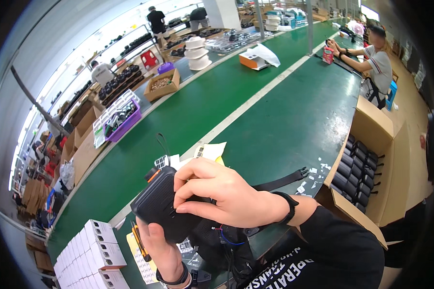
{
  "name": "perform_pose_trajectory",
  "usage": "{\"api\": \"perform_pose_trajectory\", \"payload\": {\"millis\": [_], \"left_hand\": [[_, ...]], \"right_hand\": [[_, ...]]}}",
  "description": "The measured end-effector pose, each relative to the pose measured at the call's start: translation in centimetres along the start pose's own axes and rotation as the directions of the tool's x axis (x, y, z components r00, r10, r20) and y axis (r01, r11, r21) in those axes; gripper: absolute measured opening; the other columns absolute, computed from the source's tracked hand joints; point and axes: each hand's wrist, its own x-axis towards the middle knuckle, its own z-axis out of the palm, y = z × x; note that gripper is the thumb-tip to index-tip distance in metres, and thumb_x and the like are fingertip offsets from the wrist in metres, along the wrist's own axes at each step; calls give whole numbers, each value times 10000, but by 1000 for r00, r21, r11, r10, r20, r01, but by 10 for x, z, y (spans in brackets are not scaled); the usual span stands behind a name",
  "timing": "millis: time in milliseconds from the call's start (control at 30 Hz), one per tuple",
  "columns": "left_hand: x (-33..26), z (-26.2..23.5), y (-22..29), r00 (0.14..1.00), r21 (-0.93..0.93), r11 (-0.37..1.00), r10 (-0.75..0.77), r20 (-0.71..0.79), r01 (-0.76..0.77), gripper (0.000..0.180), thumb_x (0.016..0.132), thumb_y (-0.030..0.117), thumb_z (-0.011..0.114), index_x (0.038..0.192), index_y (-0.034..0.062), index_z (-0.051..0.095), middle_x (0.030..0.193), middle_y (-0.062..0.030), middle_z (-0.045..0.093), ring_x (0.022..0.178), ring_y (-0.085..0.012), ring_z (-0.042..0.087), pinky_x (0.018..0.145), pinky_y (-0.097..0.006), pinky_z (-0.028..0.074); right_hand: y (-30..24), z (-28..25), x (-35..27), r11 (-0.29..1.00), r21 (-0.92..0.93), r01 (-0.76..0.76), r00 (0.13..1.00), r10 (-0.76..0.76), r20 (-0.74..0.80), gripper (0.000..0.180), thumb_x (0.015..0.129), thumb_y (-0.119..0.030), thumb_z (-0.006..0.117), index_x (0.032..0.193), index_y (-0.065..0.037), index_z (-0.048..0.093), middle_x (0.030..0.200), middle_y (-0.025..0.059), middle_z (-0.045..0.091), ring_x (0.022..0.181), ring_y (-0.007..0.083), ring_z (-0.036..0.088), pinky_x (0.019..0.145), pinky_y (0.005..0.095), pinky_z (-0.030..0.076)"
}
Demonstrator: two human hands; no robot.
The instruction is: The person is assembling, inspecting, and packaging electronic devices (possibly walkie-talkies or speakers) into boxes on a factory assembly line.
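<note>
Hands, left hand, right hand, gripping black device, above belt edge

white boxes left on belt | open carton right of belt

Black speaker, tilted, above belt

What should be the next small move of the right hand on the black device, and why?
Probably press the fingertips down and smooth along the back face. The right hand lies curled over the black device with its fingers on the ribbed surface, while the left hand supports it from below, above the green table. What is under the fingers is hidden.
</note>
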Motion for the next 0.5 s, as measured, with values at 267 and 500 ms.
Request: {"api": "perform_pose_trajectory", "payload": {"millis": [267,500], "left_hand": [[-1,4,3,999,27,999,23,49,-25,653,878,421,560,1285,-42,344,1172,-124,500,1056,-193,515,910,-308,411],[2,8,4,999,27,999,34,43,-35,708,842,437,605,1280,-49,337,1183,-127,488,1060,-194,506,921,-305,397]], "right_hand": [[-2,5,-2,990,-130,47,997,-55,-60,134,712,-54,710,817,-56,627,888,53,539,777,197,530,658,290,423],[-1,9,-1,979,-192,64,991,-85,-104,141,697,-51,719,807,-49,630,873,56,544,765,201,532,640,290,428]]}}
